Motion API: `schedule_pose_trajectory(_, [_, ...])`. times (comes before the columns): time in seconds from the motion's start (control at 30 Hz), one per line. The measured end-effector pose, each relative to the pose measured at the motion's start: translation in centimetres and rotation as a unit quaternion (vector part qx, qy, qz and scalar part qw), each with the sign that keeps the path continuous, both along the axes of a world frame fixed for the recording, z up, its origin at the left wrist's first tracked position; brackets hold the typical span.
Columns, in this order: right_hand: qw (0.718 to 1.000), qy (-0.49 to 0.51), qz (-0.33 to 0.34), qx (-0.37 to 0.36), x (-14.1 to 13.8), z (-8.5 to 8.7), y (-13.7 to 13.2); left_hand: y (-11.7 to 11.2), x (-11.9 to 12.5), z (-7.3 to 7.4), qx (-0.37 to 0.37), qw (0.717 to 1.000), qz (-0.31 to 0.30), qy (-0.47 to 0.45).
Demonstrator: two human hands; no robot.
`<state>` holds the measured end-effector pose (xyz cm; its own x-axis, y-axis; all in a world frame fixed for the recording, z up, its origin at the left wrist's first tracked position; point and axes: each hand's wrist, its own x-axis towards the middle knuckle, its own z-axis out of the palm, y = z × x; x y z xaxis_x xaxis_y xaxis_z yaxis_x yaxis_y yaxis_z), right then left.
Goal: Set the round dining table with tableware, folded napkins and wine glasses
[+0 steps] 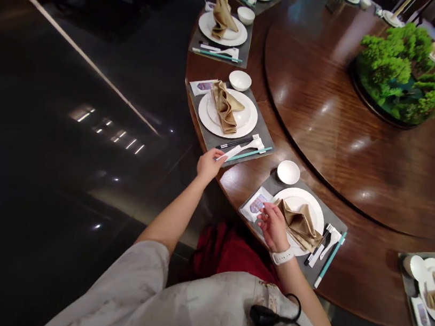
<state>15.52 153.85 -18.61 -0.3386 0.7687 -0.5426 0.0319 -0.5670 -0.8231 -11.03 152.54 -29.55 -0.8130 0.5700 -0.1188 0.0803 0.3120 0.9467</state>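
My left hand (pixel 209 165) reaches to the table's edge. Its thumb and fingers are closed on the near end of a narrow white packet (pixel 229 153). Beside that packet lie black chopsticks (pixel 238 143), a white spoon (pixel 256 144) and a teal chopstick-like stick (pixel 249 154). My right hand (pixel 273 226), with a white watch on the wrist, hovers with loosely curled, parted fingers by a white printed packet (pixel 257 203). Whether it touches that packet is hard to tell. Close by, a folded gold napkin (pixel 302 223) rests on a white plate (pixel 310 197).
Grey placemats (pixel 266 132) line the round wooden table (pixel 366 259), each with a plate and napkin. Small white bowls (pixel 288 172) stand by them. A large turntable (pixel 310 106) bears a green miniature-tree centrepiece (pixel 402 59). Dark glossy floor (pixel 59 162) lies at left.
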Motion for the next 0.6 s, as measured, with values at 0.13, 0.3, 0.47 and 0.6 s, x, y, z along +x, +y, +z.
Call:
schedule_pose_trajectory(0.13, [0.998,-0.035,-0.035,-0.023,3.1,-0.6,-0.5,3.3,-3.3,-1.5,-0.091,0.993,-0.022,0.074])
schedule_pose_trajectory(0.3, [0.995,-0.053,-0.071,-0.046,6.3,-1.3,-0.9,5.9,-3.7,-3.1,-0.121,0.987,-0.067,0.087])
schedule_pose_trajectory(0.47, [0.993,-0.05,-0.083,-0.065,7.5,-1.6,-1.1,6.8,-4.7,-4.1,-0.105,0.984,-0.101,0.105])
schedule_pose_trajectory(0.6, [0.994,-0.041,-0.064,-0.083,7.2,-1.3,-1.4,7.2,-5.4,-4.3,-0.14,0.974,-0.108,0.139])
